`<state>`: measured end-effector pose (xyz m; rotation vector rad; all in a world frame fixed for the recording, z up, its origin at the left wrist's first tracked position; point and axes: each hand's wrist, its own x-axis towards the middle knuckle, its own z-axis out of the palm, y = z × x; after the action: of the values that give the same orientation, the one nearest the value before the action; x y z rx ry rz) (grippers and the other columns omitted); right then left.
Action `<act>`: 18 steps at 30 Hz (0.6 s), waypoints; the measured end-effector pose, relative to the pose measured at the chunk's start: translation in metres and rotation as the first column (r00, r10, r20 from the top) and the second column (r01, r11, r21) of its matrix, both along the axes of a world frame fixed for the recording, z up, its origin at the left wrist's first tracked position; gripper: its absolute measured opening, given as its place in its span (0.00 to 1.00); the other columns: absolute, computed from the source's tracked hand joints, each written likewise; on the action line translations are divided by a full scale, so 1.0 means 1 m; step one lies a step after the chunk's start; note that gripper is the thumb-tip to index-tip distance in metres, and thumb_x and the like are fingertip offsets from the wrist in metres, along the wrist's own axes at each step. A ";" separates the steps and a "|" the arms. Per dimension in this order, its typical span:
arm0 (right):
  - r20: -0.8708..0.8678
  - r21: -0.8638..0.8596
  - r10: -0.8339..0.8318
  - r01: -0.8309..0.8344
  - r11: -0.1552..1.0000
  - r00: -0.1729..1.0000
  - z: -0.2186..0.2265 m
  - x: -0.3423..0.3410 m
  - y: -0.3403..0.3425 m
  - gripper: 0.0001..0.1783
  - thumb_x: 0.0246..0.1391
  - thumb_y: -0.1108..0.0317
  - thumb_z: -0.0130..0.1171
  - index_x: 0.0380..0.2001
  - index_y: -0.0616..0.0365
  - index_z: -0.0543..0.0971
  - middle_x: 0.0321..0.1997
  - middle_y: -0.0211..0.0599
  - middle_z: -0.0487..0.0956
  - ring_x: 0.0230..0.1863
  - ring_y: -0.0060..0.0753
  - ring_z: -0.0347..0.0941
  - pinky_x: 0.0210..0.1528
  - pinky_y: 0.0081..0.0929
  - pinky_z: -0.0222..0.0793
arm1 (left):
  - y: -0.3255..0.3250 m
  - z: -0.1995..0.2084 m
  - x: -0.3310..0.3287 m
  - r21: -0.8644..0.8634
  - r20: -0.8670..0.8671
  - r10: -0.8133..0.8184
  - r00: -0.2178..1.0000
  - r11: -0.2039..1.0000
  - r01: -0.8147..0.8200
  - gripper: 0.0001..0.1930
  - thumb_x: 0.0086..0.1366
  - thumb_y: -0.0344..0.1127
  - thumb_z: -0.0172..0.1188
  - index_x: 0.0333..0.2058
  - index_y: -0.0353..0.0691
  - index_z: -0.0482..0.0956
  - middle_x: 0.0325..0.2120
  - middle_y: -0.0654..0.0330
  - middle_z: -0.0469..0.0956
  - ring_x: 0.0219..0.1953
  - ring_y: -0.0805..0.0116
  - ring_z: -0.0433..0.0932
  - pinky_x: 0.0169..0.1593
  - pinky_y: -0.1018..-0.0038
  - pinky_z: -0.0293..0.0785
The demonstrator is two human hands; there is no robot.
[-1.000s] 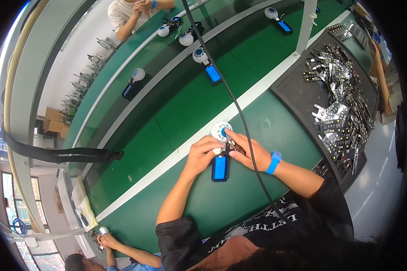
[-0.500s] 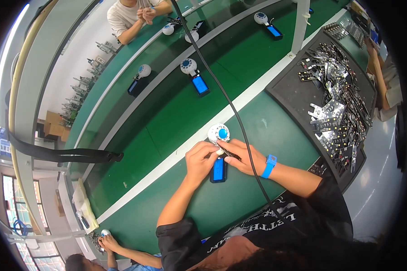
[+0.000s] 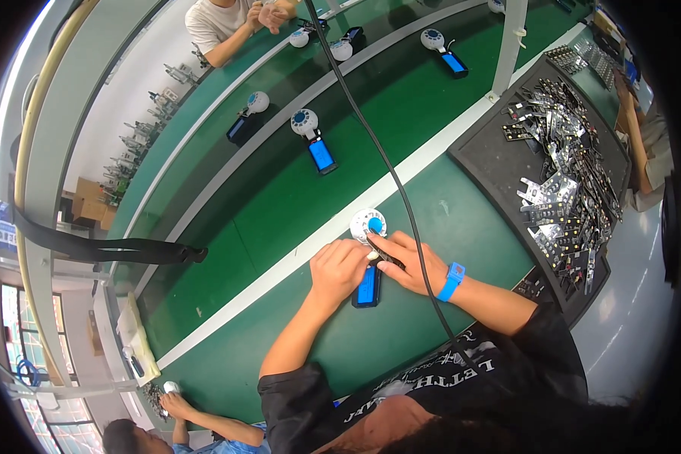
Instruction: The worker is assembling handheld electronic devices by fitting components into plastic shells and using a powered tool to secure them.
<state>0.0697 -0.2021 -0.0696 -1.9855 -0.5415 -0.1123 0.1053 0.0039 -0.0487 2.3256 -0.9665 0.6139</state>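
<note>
My left hand (image 3: 337,269) is closed in a pinch at the gap between a white round unit (image 3: 362,220) with a blue disc and a black box (image 3: 367,289) with a blue face. A small pale piece (image 3: 373,256) shows at its fingertips; whether it is gripped is hidden. My right hand (image 3: 410,265), with a blue wristband (image 3: 452,281), is closed on a thin dark strip (image 3: 387,254) between thumb and fingers. Its index finger reaches the near edge of the round unit. The box lies on the green bench below my fingers.
A black tray (image 3: 483,144) heaped with metal-and-black strips (image 3: 564,178) stands right. A black cable (image 3: 386,163) hangs across the view. Beyond the white rail, green belts carry similar units (image 3: 321,155). A co-worker's hands (image 3: 268,15) show far off, another's (image 3: 175,406) lower left.
Units on the nearer belt have shifted left and nearer; those on the farther belt have shifted right. My hands stay almost in place at the unit. The far co-worker's hands have moved apart.
</note>
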 end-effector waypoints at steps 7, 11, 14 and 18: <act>-0.080 0.042 0.108 -0.105 0.994 0.991 0.002 0.002 -0.005 0.28 0.64 0.65 0.58 0.67 0.53 0.71 0.36 0.47 0.76 0.35 0.54 0.75 0.41 0.45 0.73 | 0.001 0.008 -0.005 0.145 0.170 -0.030 0.985 0.989 0.005 0.10 0.46 0.27 0.72 0.28 0.44 0.82 0.26 0.67 0.80 0.25 0.68 0.78 0.28 0.71 0.68; -0.137 0.146 0.220 -0.201 0.969 0.966 0.000 0.004 -0.013 0.26 0.66 0.64 0.55 0.66 0.57 0.71 0.38 0.51 0.79 0.39 0.57 0.77 0.45 0.46 0.72 | 0.003 0.005 -0.008 0.067 0.141 -0.036 0.989 0.997 0.027 0.11 0.45 0.27 0.73 0.29 0.44 0.82 0.27 0.67 0.80 0.26 0.68 0.78 0.30 0.72 0.70; -0.127 0.204 0.268 -0.240 0.949 0.955 -0.011 0.002 -0.014 0.26 0.68 0.63 0.53 0.66 0.58 0.70 0.40 0.53 0.81 0.42 0.58 0.78 0.48 0.46 0.72 | 0.004 -0.001 -0.010 0.030 -0.078 0.033 0.996 0.999 -0.031 0.12 0.45 0.30 0.73 0.31 0.46 0.83 0.32 0.66 0.81 0.35 0.64 0.80 0.37 0.70 0.74; -0.124 0.203 0.296 -0.268 0.942 0.947 -0.023 -0.002 -0.020 0.26 0.70 0.63 0.50 0.67 0.57 0.69 0.47 0.54 0.81 0.48 0.53 0.79 0.52 0.43 0.72 | -0.019 0.024 -0.004 -0.062 -0.159 0.054 0.986 0.996 -0.065 0.12 0.45 0.32 0.74 0.31 0.46 0.85 0.37 0.62 0.81 0.46 0.55 0.79 0.48 0.63 0.76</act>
<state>0.0681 -0.2218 -0.0927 -1.7014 -0.6857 0.1625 0.1009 -0.0148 -0.0244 2.3110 -0.7946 0.4705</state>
